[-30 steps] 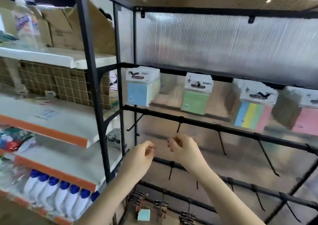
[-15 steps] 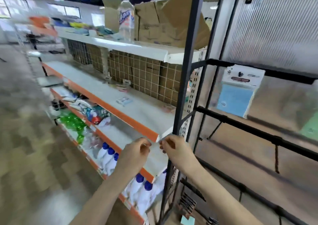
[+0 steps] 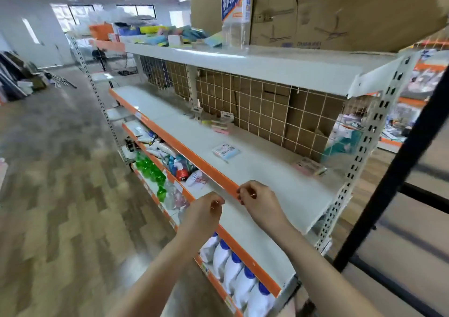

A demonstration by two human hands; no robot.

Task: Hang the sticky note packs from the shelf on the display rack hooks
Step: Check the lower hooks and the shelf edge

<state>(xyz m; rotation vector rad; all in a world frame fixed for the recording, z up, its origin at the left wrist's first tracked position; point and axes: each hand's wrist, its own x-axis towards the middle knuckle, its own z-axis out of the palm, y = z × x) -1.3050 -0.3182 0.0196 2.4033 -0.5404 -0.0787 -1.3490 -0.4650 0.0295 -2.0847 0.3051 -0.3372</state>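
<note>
I'm facing the shelf (image 3: 286,171) with both hands raised just in front of its orange front lip. My left hand (image 3: 204,211) and right hand (image 3: 261,201) are close together but apart, each with its fingers curled in loosely and nothing in them. I read that as hands parked and ready, since there is no pack within their reach yet.

The packs I want lie on the grey shelf surface, beyond my hands. A blue pack (image 3: 226,151) lies flat near the middle of the shelf and is the closest. A pink pack (image 3: 308,166) lies flat to its right, near the wire grid back. Farther left against the grid, a small pile of packs (image 3: 217,123) lies loosely stacked, with their white header cards pointing up and back. They lie flat because they were simply put down there; the header cards are what the hooks will pass through, so I'd pick each one up by the card end.

The rack (image 3: 398,161) shows only as a black post at the right edge, so its hooks are out of sight. My guess is that the blue pack is the next one to reach for, probably with the right hand, as it is nearer
</note>
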